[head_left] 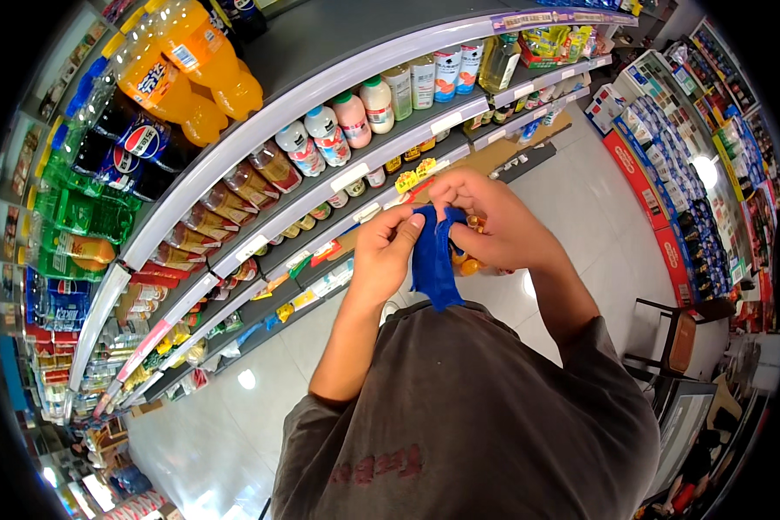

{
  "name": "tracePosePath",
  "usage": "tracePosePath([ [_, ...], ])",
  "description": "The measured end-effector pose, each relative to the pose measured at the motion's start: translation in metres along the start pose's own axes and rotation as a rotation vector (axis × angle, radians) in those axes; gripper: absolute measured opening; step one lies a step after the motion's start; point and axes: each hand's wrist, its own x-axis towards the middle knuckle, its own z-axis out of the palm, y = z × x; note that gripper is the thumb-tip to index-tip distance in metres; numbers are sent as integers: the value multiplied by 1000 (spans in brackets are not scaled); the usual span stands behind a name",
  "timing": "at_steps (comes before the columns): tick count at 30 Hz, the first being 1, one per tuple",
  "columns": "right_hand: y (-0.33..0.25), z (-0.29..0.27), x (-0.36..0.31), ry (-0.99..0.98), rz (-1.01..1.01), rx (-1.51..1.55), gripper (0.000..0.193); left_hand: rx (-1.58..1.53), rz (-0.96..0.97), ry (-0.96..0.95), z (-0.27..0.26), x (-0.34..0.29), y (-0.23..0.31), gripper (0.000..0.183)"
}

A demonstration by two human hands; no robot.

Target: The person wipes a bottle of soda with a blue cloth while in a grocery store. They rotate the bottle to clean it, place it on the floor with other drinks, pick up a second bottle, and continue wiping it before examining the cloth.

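Right between the two hands hangs a blue cloth (435, 264), its lower end loose and lying close to the hem of the wearer's dark shirt (494, 407). The left hand (388, 247) pinches the cloth's upper left edge between thumb and bent fingers; the right hand (485, 217) has its fingers curled at the upper right edge, thumb and fingertips closed on the fabric. Just behind the right hand, partly covered by it and the cloth, shows an amber-coloured thing (470, 263); whether it is held, I cannot tell.

Ahead and to the left of the hands, the lower shelf edges pass close by the left knuckles, leaving little room there. To the right of the hands, pale tiled floor (615, 251) gives a wide open stretch. Farther left, past the pink bottle (353, 120) and its row, a pale top rail (355, 72) borders the shelf with orange soda bottles (204, 56). Far right of the hands, red cartons (634, 173) and a chair (680, 338) bound the floor.
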Motion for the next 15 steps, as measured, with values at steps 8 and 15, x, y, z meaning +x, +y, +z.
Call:
tracePosePath([
  [8,-6,6,15,139,-1,-149,43,-60,29,119,-7,2,12,17],
  [15,-11,11,24,139,5,-289,43,-75,21,124,-6,2,11,17],
])
